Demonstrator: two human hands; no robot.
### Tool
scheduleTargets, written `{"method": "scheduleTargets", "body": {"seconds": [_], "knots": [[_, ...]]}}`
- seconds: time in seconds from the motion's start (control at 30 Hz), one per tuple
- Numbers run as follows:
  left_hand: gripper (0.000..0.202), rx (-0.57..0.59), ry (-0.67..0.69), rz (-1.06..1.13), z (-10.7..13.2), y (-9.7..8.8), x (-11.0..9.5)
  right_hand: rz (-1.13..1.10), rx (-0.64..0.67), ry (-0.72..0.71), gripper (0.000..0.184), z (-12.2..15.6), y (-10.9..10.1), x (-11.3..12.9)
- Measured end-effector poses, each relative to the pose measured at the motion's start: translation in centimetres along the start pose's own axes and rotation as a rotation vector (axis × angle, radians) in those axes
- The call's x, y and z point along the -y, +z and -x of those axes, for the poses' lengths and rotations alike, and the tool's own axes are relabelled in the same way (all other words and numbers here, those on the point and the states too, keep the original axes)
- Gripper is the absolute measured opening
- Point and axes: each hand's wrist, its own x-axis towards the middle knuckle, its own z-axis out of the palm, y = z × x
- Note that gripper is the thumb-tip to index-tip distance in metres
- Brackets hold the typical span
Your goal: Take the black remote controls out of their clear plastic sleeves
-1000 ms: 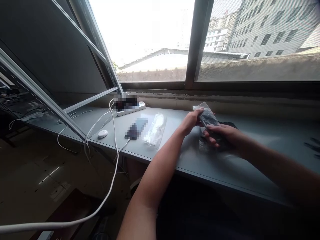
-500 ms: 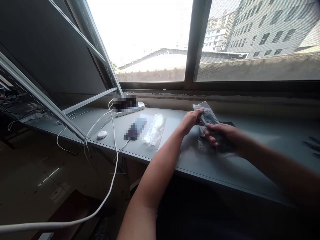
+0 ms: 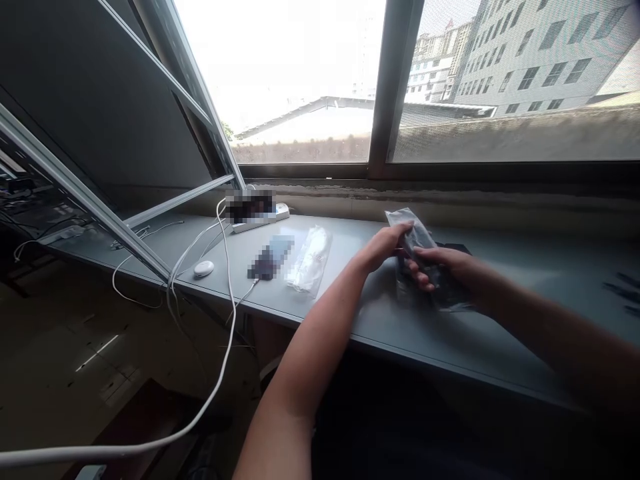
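Between my hands, above the right part of the grey table, is a clear plastic bag (image 3: 424,237) with something dark inside that I cannot make out. My left hand (image 3: 384,247) is closed on the bag's upper left edge. My right hand (image 3: 445,263) wraps round its middle, thumb on top and fingers curled beneath. Behind and below it lies a dark item (image 3: 454,247), mostly hidden by the hands. Left of my forearm, a second clear bag (image 3: 309,261) with a white cable in it lies on the table.
A phone-like device (image 3: 271,257), blurred out, lies plugged to a cable. Near the front edge sits a white round object (image 3: 204,269). A power strip (image 3: 260,223) stands by the wall. A long white cable (image 3: 231,320) hangs across the left, beside a metal frame (image 3: 150,257). Dark objects (image 3: 625,291) lie far right.
The upper end of the bag has dipped slightly, and my left hand has shifted a little lower on it. Both hands keep hold of it.
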Motion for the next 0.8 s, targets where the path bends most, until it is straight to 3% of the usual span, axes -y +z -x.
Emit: {"method": "scheduleTargets", "body": {"seconds": [0.07, 0.3, 0.57, 0.8], "knots": [[0.055, 0.035, 0.030, -0.050, 0.12, 0.05, -0.05, 0.008, -0.001, -0.002, 0.005, -0.22, -0.19, -0.13], [0.058, -0.108, 0.100, -0.030, 0.46, 0.31, -0.81, 0.006, 0.019, 0.008, 0.008, -0.26, -0.43, -0.08], [0.054, 0.030, 0.039, 0.022, 0.09, -0.15, 0.05, 0.000, -0.010, -0.024, 0.006, -0.01, -0.19, 0.10], [0.051, -0.061, 0.105, 0.029, 0.32, -0.01, -0.45, 0.015, 0.041, -0.058, 0.005, -0.56, -0.80, -0.22]]}}
